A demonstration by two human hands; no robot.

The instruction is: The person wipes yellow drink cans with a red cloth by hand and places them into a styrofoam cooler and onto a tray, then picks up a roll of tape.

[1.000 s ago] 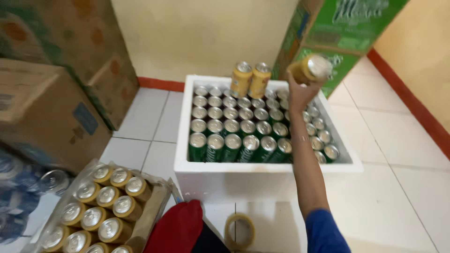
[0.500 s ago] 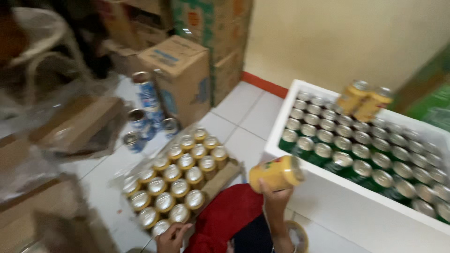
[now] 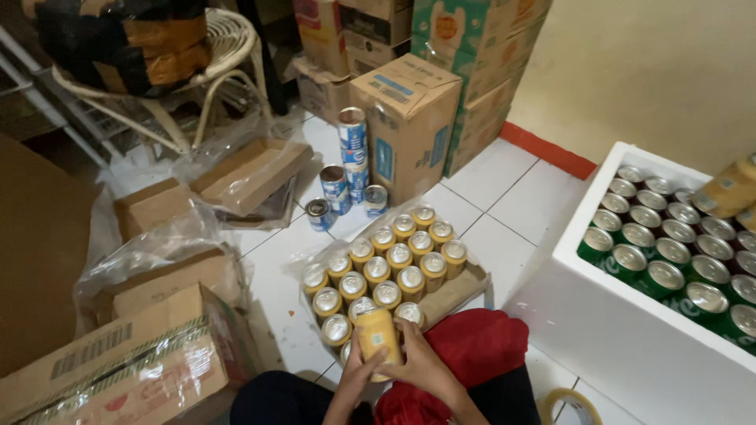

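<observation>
Held thing: a yellow can (image 3: pixel 378 334), gripped between both hands just above the near end of the cardboard tray (image 3: pixel 453 295) of gold-topped cans on the floor
Left hand (image 3: pixel 356 370): fingers curled against the can's left side, closed on it
Right hand (image 3: pixel 421 358): wrapped round the can's right side and lower part, closed on it; it covers more of the can than the left
Long axis: the can stands close to upright, tilted slightly, its top towards the tray
Direction from hands: the tray's cans lie directly ahead and touching-near; the white foam cooler (image 3: pixel 630 330) packed with green cans (image 3: pixel 665 275) lies well to the right, beyond the red cloth (image 3: pixel 472 346) on the lap
Nearer side: the right hand is the one closer to the cooler; the left is closer to the cardboard boxes (image 3: pixel 142 354)
Change from half a second ago: then the right hand alone held a yellow can raised beside the cooler; now the view has swung left, and both hands clasp a can low over the tray
</observation>
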